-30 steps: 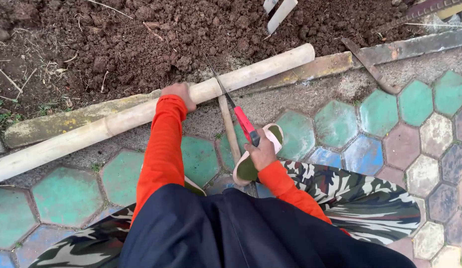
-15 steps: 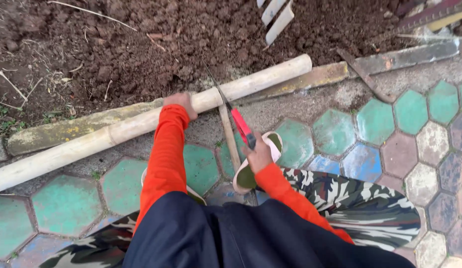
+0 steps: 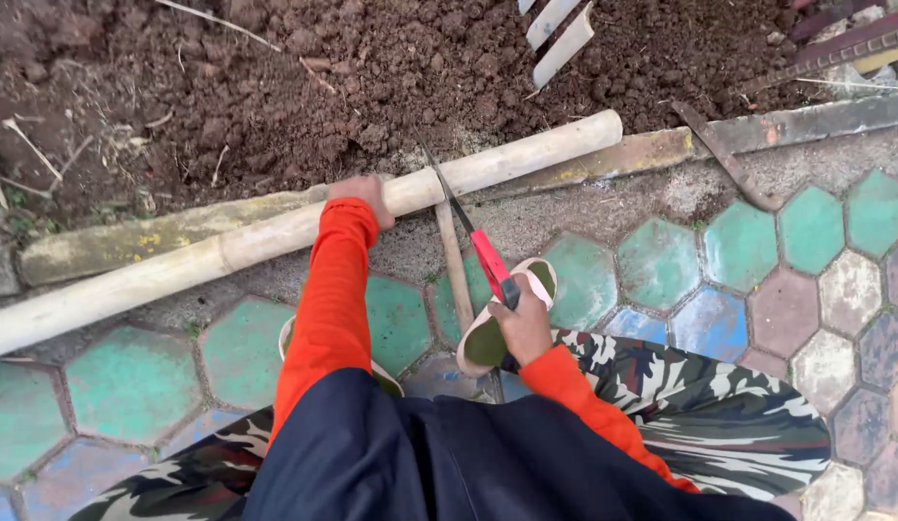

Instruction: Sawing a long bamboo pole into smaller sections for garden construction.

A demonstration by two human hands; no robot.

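The left hand (image 3: 364,193) clamps down on the pale bamboo pole (image 3: 304,227) lying along the stone kerb (image 3: 130,241) at the soil's edge, while the right hand (image 3: 522,323) is wrapped tight around the red handle of the handsaw (image 3: 473,241), its blade biting the pole just beyond that bracing grip. By the look of it the sawing is under way, calling next for steady strokes and firm pressure against rolling.

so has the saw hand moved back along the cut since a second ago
Cannot tell. The right hand holds the red-handled saw at about the same spot beside the sandal; the camera shifted slightly.
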